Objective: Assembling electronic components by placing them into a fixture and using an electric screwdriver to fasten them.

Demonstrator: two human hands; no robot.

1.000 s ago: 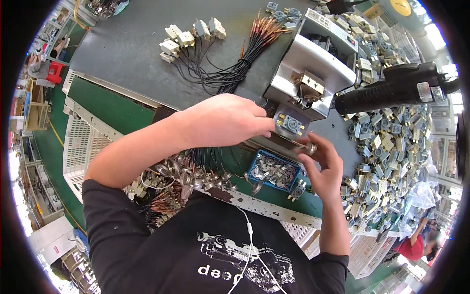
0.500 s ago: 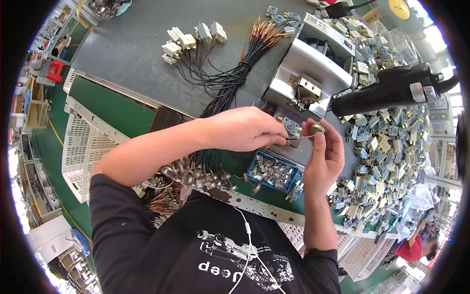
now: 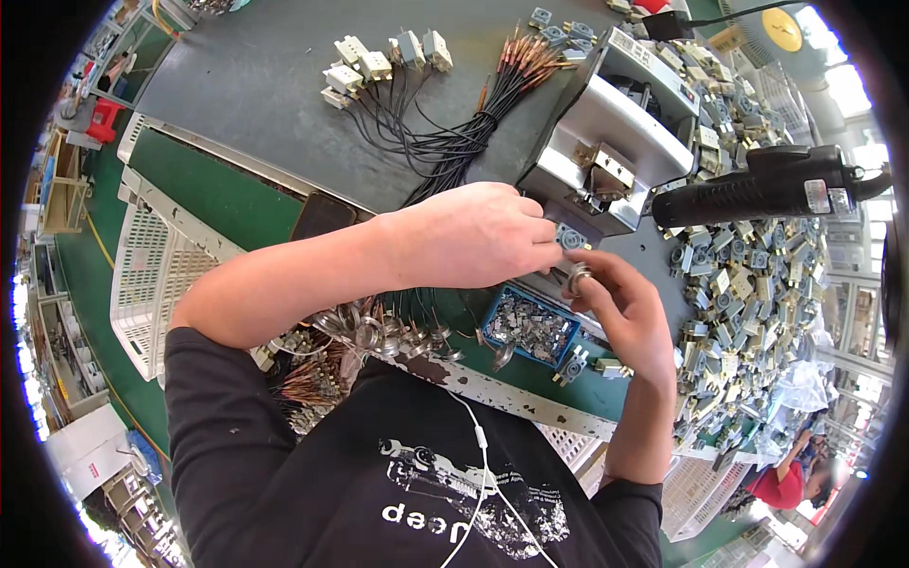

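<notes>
My left hand [image 3: 488, 237] is closed, knuckles up, its fingertips pinching a thin black wire that they mostly hide. Close beside it, my right hand [image 3: 630, 308] holds a small round metal piece [image 3: 579, 275] between thumb and fingers. Just beyond both hands, a grey-blue socket module [image 3: 570, 237] lies at the foot of a silver bench machine [image 3: 606, 133]. Below my hands is a blue tray [image 3: 570, 345] of small metal parts. More round metal pieces [image 3: 369, 331] hang on wires at the table edge, under my left forearm.
A black electric screwdriver [image 3: 757, 189] juts in from the right above a large heap of socket modules [image 3: 734, 284]. On the grey table, a bundle of black wires [image 3: 464, 147] with copper ends lies beside several wired white modules [image 3: 374, 64]. A white basket [image 3: 142, 293] stands at left.
My right hand has moved left and turned, bringing the round metal piece against my left fingertips. My left hand has rolled over, covering the wire end that showed before. The view has shifted slightly.
</notes>
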